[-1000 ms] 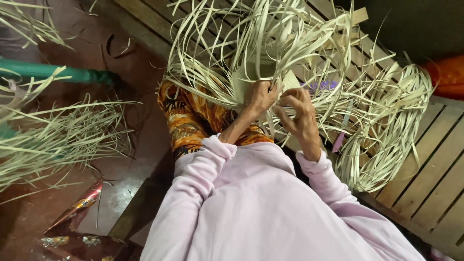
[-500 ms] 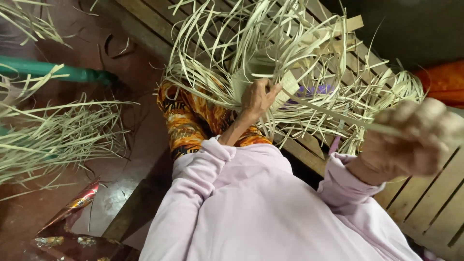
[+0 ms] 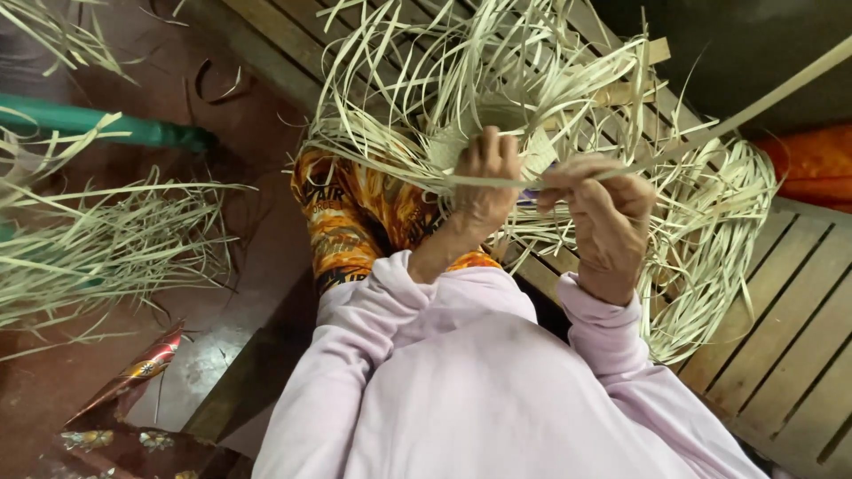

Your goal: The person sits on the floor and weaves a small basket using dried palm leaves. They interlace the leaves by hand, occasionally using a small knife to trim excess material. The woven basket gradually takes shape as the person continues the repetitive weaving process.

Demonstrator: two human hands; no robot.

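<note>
A tangle of pale, flat straw strips (image 3: 497,80) lies over my lap and the wooden slats, with a small woven patch (image 3: 461,142) at its middle. My left hand (image 3: 484,182) rests on that woven patch and presses it down, fingers curled over the strips. My right hand (image 3: 603,208) pinches one long pale strip (image 3: 710,124) that runs up toward the top right corner and crosses over my left fingers. I wear pale pink sleeves and orange patterned trousers (image 3: 355,213).
A slatted wooden bench (image 3: 790,328) runs under the straw at the right. More loose straw (image 3: 98,248) lies on the dark red floor at the left, near a green pipe (image 3: 98,124). An orange cloth (image 3: 812,160) sits at the right edge.
My right hand, which had pulled out to the right and near the camera, has come back beside my left hand with a long strip drawn taut. My left hand stayed on the weave.
</note>
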